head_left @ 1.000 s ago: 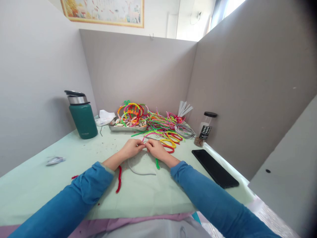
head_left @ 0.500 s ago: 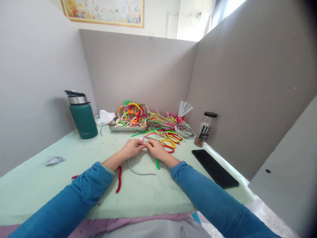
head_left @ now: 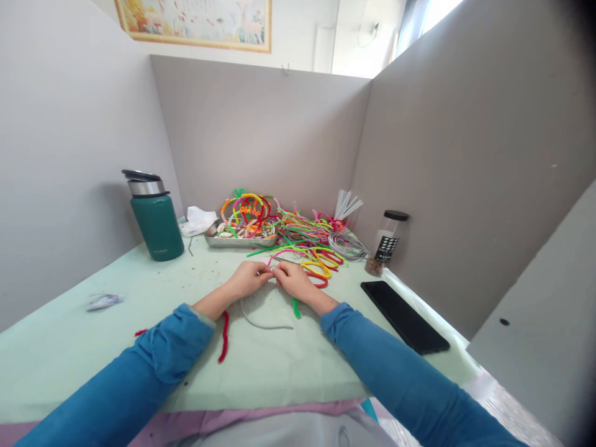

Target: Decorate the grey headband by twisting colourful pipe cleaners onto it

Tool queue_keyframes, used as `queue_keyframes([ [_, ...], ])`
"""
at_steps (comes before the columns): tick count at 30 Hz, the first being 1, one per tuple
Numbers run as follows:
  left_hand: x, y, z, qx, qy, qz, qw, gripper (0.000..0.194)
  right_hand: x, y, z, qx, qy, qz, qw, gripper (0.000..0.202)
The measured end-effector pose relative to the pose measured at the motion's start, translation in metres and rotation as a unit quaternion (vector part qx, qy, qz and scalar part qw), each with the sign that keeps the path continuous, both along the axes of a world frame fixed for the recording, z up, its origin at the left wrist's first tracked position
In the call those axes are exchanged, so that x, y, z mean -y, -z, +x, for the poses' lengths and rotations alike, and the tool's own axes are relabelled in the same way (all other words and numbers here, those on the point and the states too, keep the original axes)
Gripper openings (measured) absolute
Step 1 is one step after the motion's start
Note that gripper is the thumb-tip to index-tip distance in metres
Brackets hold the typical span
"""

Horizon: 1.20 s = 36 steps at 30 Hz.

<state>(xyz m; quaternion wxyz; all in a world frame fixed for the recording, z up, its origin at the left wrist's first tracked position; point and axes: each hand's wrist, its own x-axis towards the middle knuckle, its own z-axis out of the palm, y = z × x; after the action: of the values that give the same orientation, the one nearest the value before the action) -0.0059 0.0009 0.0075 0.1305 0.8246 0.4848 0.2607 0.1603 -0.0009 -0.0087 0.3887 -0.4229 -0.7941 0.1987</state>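
My left hand [head_left: 249,277] and my right hand [head_left: 291,277] meet fingertip to fingertip over the middle of the table. Both are closed in a pinch on a pink pipe cleaner [head_left: 278,252], which rises from between the fingers; its held end is hidden. A grey wire [head_left: 265,326] curves on the cloth below my hands. Near my left wrist lies a red pipe cleaner [head_left: 225,338], and a short green piece [head_left: 296,308] lies under my right wrist. Yellow looped pipe cleaners [head_left: 319,264] and red loops sit just beyond my right hand.
A metal tray [head_left: 239,243] with coloured hoops stands at the back, beside a pile of pipe cleaners [head_left: 302,226] and coiled wire [head_left: 348,246]. A green bottle [head_left: 158,226] is at left; a clear jar [head_left: 385,245] and black phone [head_left: 403,315] are at right. Grey partitions surround the table.
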Motion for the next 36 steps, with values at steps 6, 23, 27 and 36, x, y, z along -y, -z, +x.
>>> queue_keyframes([
  [6,0.0015,-0.0007,0.0003,-0.001,0.000,0.002,1.000,0.030,0.0005,-0.0008,-0.0004,0.004,0.003,-0.006,1.000,0.021],
  [23,0.0021,-0.0012,0.0008,-0.009,0.003,-0.001,1.000,0.030,-0.0002,0.0007,-0.0005,0.012,0.007,-0.003,1.000,0.023],
  [27,0.0028,-0.0021,0.0008,-0.010,0.001,0.004,1.000,0.029,0.0007,0.0000,-0.0003,0.014,0.005,-0.003,1.000,0.023],
  [36,0.0024,-0.0014,0.0006,-0.018,0.009,0.010,1.000,0.028,0.0011,-0.0007,-0.0007,0.012,0.005,-0.005,1.000,0.023],
])
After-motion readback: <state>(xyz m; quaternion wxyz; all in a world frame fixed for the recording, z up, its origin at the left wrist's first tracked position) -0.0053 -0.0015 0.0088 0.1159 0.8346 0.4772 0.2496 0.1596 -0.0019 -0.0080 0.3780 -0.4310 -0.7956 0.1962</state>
